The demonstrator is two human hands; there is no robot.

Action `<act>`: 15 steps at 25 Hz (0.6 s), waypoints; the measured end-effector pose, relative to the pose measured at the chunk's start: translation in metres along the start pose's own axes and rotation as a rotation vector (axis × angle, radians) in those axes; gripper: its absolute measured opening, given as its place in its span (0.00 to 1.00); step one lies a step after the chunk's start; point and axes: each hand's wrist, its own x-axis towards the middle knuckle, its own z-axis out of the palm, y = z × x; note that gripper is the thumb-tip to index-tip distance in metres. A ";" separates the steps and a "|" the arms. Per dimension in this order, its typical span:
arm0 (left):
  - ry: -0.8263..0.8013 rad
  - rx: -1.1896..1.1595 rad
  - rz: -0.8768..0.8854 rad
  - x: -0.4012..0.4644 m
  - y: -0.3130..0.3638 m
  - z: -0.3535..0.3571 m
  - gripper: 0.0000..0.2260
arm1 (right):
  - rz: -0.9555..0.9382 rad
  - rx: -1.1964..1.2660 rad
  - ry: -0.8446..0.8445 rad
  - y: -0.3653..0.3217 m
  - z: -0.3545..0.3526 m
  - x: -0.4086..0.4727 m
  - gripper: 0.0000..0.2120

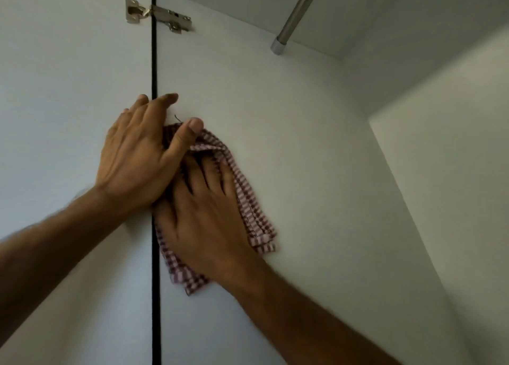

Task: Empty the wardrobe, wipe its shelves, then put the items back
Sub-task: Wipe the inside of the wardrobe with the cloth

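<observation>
A red-and-white checked cloth [242, 199] is pressed flat against the white inner side wall [275, 116] of the wardrobe, just beside the dark gap at the open door [68, 89]. The right hand [203, 216] is laid on it with fingers spread and straight; the left hand [140, 155] overlaps above, its thumb pressing the cloth's upper edge and its fingertips reaching over the gap. The cloth is judged soft, light and limp, folded in loose layers, so it is best held under a flat palm, with its hanging corners gathered in. The panels appear smooth, matte and stiff. A metal hinge [159, 16] and a brushed hanging rail [294, 17] are seen above.
</observation>
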 end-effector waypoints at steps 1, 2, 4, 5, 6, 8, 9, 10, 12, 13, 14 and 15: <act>-0.016 0.031 0.016 -0.007 -0.001 0.000 0.35 | -0.040 -0.007 -0.022 0.008 -0.006 -0.015 0.28; -0.035 0.073 0.039 -0.014 -0.001 -0.001 0.35 | -0.105 -0.016 -0.031 0.027 -0.012 -0.031 0.27; -0.065 0.166 0.079 -0.024 -0.002 0.000 0.35 | -0.186 -0.019 -0.029 0.090 -0.028 -0.060 0.26; -0.082 0.194 0.084 -0.026 -0.002 0.000 0.36 | -0.157 -0.048 -0.021 0.132 -0.035 -0.077 0.25; -0.094 0.208 0.082 -0.026 -0.001 0.001 0.36 | -0.054 -0.091 -0.005 0.180 -0.040 -0.096 0.25; -0.105 0.220 0.081 -0.025 -0.001 0.002 0.37 | 0.345 -0.148 0.020 0.272 -0.057 -0.142 0.31; -0.105 0.231 0.086 -0.025 -0.001 0.002 0.37 | 0.553 -0.147 -0.005 0.299 -0.069 -0.166 0.38; -0.104 0.243 0.092 -0.025 -0.001 0.002 0.37 | 0.683 -0.140 -0.012 0.318 -0.076 -0.188 0.43; -0.104 0.264 0.093 -0.025 -0.002 0.002 0.38 | 0.794 -0.088 0.022 0.322 -0.075 -0.212 0.45; -0.111 0.281 0.094 -0.026 -0.002 0.002 0.38 | 0.827 -0.055 0.045 0.304 -0.069 -0.207 0.44; -0.116 0.293 0.097 -0.025 -0.002 0.003 0.37 | 0.839 -0.022 0.082 0.280 -0.063 -0.195 0.42; -0.120 0.302 0.098 -0.024 -0.002 0.004 0.37 | 0.817 -0.013 0.118 0.248 -0.057 -0.180 0.38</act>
